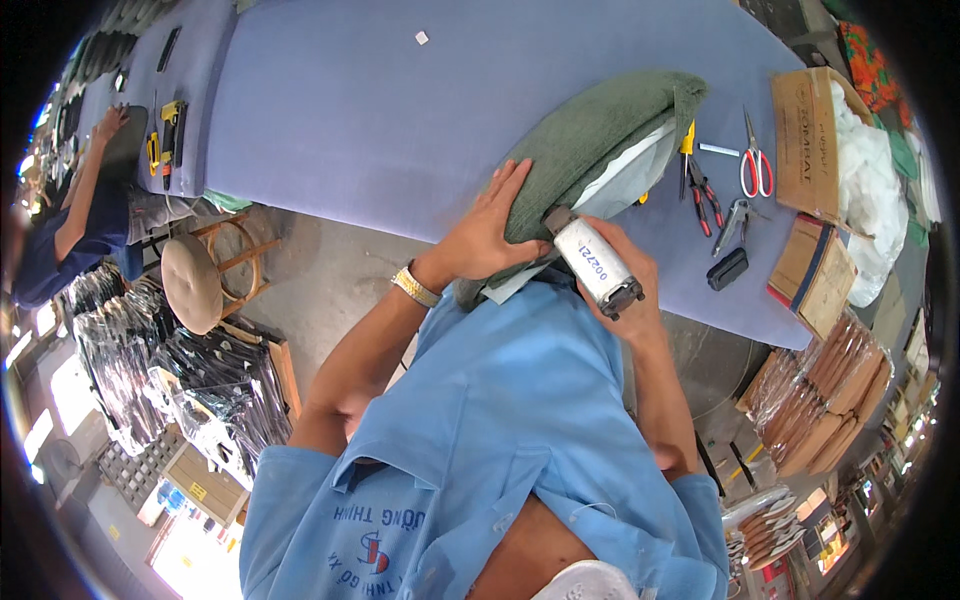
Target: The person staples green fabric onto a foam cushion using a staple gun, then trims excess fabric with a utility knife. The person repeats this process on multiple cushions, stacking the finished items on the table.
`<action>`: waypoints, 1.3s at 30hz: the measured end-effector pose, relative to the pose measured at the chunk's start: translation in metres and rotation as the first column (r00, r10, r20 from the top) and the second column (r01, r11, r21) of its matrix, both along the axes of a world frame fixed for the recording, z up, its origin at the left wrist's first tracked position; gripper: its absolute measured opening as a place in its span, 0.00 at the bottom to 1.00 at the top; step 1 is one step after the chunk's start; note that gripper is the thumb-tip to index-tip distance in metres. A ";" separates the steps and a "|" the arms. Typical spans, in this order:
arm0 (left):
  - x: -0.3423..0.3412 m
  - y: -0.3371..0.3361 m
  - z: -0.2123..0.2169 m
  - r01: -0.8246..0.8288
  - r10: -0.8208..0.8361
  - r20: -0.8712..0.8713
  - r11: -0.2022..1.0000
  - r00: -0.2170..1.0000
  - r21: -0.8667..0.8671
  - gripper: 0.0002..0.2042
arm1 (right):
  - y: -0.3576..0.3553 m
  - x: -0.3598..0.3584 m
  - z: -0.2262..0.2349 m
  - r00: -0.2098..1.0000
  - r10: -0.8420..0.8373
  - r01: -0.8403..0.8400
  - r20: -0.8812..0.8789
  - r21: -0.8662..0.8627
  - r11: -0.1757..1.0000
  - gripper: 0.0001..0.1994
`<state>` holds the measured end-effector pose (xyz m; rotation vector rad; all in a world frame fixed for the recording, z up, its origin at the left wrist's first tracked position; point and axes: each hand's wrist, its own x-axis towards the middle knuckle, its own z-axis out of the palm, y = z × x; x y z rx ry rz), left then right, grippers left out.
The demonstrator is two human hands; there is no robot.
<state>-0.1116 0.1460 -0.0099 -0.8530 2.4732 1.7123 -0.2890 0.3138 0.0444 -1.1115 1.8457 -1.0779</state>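
A blue-grey tabletop stretches across a cluttered workshop with a concrete floor. A curved green cushion with a pale underside lies across its near edge, right of the middle, one end by the person's blue shirt. The left hand is opened out on the green fabric, fingers extended, thumb apart. The right hand is closed around a white cylindrical tool, whose dark nose sits at the cushion's edge; whether they touch is unclear. Beyond, toward the right edge, lie pliers, red-handled scissors and, closer to the near right corner, a black case. A cardboard box stands at the right edge. Left of the tabletop are a round stool and a co-worker's arm.
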 end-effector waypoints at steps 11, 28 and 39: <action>-0.005 0.019 0.025 -0.038 0.072 0.166 0.979 0.983 -0.198 0.48 | 0.012 0.008 -0.016 0.995 -0.015 0.003 -0.098 -0.125 0.992 0.30; -0.010 0.025 0.019 -0.064 0.104 0.188 0.976 0.977 -0.207 0.48 | 0.003 0.006 -0.005 0.999 0.025 -0.025 0.026 0.000 1.000 0.30; -0.005 0.024 0.015 -0.041 0.081 0.167 0.973 0.983 -0.229 0.49 | 0.007 0.009 0.000 0.996 0.088 -0.087 0.019 -0.031 0.996 0.31</action>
